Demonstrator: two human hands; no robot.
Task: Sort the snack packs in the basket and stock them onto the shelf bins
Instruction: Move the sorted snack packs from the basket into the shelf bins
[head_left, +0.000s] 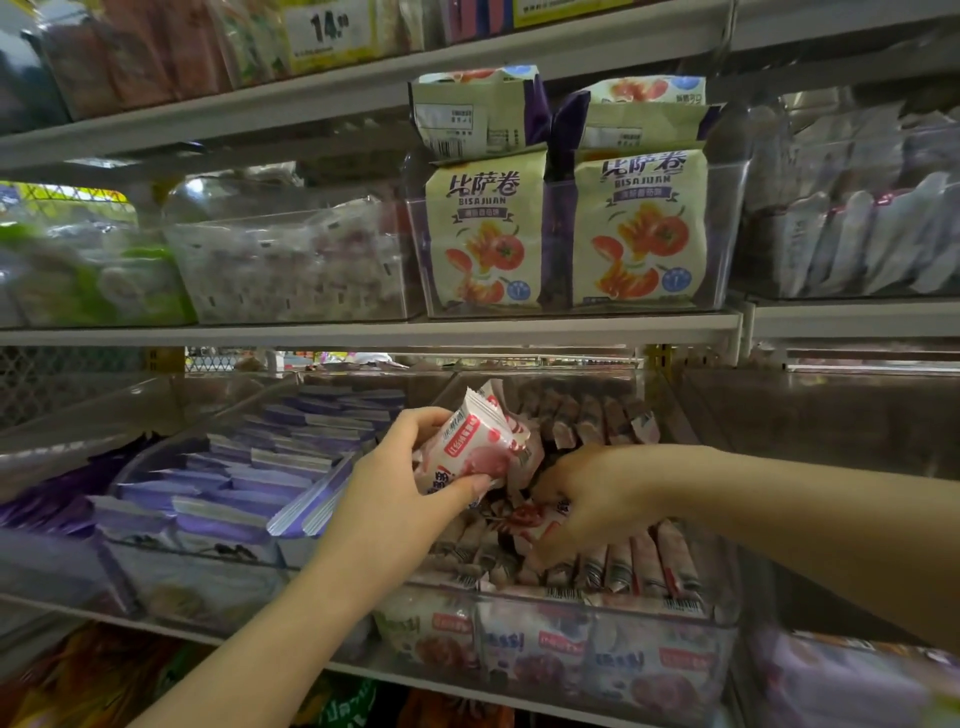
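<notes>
My left hand grips a small bundle of pink-and-white snack packs just above a clear shelf bin. That bin holds rows of the same pink-and-white packs standing on edge. My right hand reaches down into the bin, fingers curled among the packs near a red-printed pack; whether it holds one is hidden by the fingers. The basket is out of view.
A clear bin of purple packs sits left of the pink one. Above, a bin holds cream tomato-print bags, with more clear bins on both sides. The white shelf edge runs overhead. The bin at right looks empty.
</notes>
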